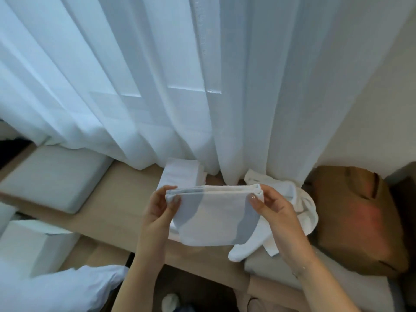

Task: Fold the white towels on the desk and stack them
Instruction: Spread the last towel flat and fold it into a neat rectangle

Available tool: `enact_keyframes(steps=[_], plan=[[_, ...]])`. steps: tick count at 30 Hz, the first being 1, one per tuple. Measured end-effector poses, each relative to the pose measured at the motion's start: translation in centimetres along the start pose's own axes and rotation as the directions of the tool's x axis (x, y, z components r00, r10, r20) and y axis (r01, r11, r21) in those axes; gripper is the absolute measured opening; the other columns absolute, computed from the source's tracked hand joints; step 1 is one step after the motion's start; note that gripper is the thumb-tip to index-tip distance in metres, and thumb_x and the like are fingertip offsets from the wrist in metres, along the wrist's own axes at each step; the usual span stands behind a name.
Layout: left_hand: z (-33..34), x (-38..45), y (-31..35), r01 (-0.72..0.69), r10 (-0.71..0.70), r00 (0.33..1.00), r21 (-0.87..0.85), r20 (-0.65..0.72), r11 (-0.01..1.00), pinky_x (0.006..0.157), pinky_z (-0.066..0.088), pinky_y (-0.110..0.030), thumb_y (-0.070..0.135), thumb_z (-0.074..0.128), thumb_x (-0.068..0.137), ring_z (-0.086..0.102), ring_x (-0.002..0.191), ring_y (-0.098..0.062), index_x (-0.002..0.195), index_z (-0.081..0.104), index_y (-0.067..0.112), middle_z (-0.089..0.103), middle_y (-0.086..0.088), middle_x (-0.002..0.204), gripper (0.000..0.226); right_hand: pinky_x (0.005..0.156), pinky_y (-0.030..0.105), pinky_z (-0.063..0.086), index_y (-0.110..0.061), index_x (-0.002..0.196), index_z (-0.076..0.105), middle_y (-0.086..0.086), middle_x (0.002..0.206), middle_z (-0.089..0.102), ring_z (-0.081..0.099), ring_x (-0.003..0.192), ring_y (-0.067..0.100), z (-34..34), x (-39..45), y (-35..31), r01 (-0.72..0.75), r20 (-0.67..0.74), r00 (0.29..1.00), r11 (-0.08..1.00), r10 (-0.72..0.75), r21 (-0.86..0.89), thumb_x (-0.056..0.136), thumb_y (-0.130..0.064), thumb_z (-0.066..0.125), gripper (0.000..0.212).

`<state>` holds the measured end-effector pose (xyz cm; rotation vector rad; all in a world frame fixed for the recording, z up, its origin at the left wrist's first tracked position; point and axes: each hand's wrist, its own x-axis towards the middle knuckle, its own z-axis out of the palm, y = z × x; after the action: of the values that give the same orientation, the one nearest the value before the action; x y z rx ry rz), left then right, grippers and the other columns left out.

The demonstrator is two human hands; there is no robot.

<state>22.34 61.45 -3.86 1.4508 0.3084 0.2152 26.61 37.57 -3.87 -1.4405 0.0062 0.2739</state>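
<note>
White terry cloth is hanging doubled between our hands above the pale wooden desk [117, 194]: our left hand [157, 210] is pinching the folded towel [213, 217] at its left top corner and our right hand [272, 208] is pinching the right one, held apart. Behind it we are seeing a flat folded stack [180, 174] against the sheer pleated curtain [202, 86], and a crumpled loose towel [299, 208] spilling over the desk's near edge beside a brown paper bag [355, 219]. Open desk is lying to the left, up to a grey cushion [54, 176].
</note>
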Motion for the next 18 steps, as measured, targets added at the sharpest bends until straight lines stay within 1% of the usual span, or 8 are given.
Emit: enact_keyframes(steps=[2, 4, 6, 8, 11, 14, 16, 18], plan=[[-3.2, 1.6, -0.5, 0.019, -0.019, 1.0, -0.008, 0.006, 1.0, 0.072, 0.051, -0.017, 0.039, 0.067, 0.08, 0.064, 0.091, -0.008, 0.104, 0.067, 0.028, 0.071, 0.001, 0.102, 0.027, 0.075, 0.011, 0.05, -0.035, 0.109, 0.068, -0.009, 0.11, 0.071, 0.065, 0.101, 0.004, 2.8, 1.3, 0.8, -0.005, 0.027, 1.0, 1.0, 0.005, -0.006, 0.091, -0.032, 0.064, 0.019], [-6.5, 3.4, -1.0, 0.04, -0.041, 0.999, 0.012, 0.03, 0.999, 0.072, 0.052, -0.018, 0.04, 0.067, 0.079, 0.064, 0.091, -0.008, 0.104, 0.067, 0.029, 0.07, 0.004, 0.101, 0.028, 0.075, 0.014, 0.051, -0.029, 0.112, 0.068, -0.005, 0.111, 0.071, 0.066, 0.101, 0.009, 6.1, 2.4, 1.9, -0.015, 0.005, 1.0, 1.0, 0.015, -0.005, 0.091, -0.029, 0.064, 0.022], [-10.2, 5.4, -1.6, 0.074, -0.078, 0.993, 0.041, 0.086, 0.996, 0.073, 0.055, -0.021, 0.04, 0.069, 0.083, 0.065, 0.093, -0.007, 0.103, 0.066, 0.031, 0.07, 0.006, 0.102, 0.023, 0.074, 0.013, 0.051, -0.027, 0.113, 0.068, -0.005, 0.11, 0.071, 0.066, 0.101, 0.01, 9.9, 3.3, 3.2, -0.023, -0.053, 0.998, 1.0, 0.023, -0.003, 0.089, -0.03, 0.065, 0.024], [-13.9, 7.4, -1.7, 0.102, -0.113, 0.979, 0.077, 0.168, 0.992, 0.071, 0.055, -0.021, 0.041, 0.069, 0.088, 0.066, 0.094, -0.007, 0.105, 0.064, 0.03, 0.071, 0.004, 0.104, 0.021, 0.074, 0.014, 0.051, -0.024, 0.114, 0.067, -0.005, 0.11, 0.071, 0.066, 0.101, 0.008, 13.8, 3.9, 4.5, -0.029, -0.129, 0.991, 0.999, 0.031, 0.019, 0.088, -0.03, 0.064, 0.027], [-18.7, 9.4, -1.6, 0.142, -0.162, 0.958, 0.1, 0.237, 0.985, 0.067, 0.054, -0.02, 0.041, 0.065, 0.086, 0.066, 0.092, -0.008, 0.106, 0.064, 0.03, 0.07, 0.002, 0.103, 0.024, 0.075, 0.016, 0.053, -0.022, 0.116, 0.066, -0.005, 0.109, 0.071, 0.065, 0.101, 0.008, 18.9, 4.3, 6.0, -0.065, -0.209, 0.975, 0.996, 0.076, 0.058, 0.088, -0.029, 0.063, 0.03], [-22.3, 11.5, -1.7, 0.189, -0.212, 0.943, 0.112, 0.257, 0.976, 0.068, 0.055, -0.023, 0.042, 0.065, 0.085, 0.066, 0.092, -0.009, 0.105, 0.064, 0.032, 0.07, 0.003, 0.102, 0.023, 0.077, 0.017, 0.053, -0.02, 0.118, 0.066, -0.003, 0.109, 0.071, 0.065, 0.102, 0.009, 22.9, 4.7, 7.2, -0.101, -0.253, 0.96, 0.992, 0.116, 0.073, 0.087, -0.026, 0.063, 0.031], [-23.8, 12.7, -2.1, 0.213, -0.234, 0.937, 0.105, 0.258, 0.971, 0.067, 0.054, -0.021, 0.042, 0.065, 0.084, 0.066, 0.089, -0.008, 0.103, 0.065, 0.031, 0.071, 0.003, 0.1, 0.022, 0.077, 0.017, 0.052, -0.019, 0.119, 0.065, -0.002, 0.11, 0.071, 0.065, 0.103, 0.01, 24.7, 5.0, 7.8, -0.125, -0.272, 0.952, 0.988, 0.144, 0.085, 0.087, -0.025, 0.063, 0.033], [-24.8, 13.9, -2.6, 0.238, -0.257, 0.928, 0.102, 0.269, 0.966, 0.066, 0.053, -0.02, 0.041, 0.065, 0.084, 0.065, 0.087, -0.007, 0.102, 0.066, 0.032, 0.071, 0.002, 0.099, 0.021, 0.074, 0.015, 0.052, -0.018, 0.118, 0.065, -0.002, 0.11, 0.072, 0.065, 0.1, 0.009, 25.8, 5.7, 8.3, -0.145, -0.281, 0.946, 0.986, 0.163, 0.085, 0.086, -0.025, 0.064, 0.033]])
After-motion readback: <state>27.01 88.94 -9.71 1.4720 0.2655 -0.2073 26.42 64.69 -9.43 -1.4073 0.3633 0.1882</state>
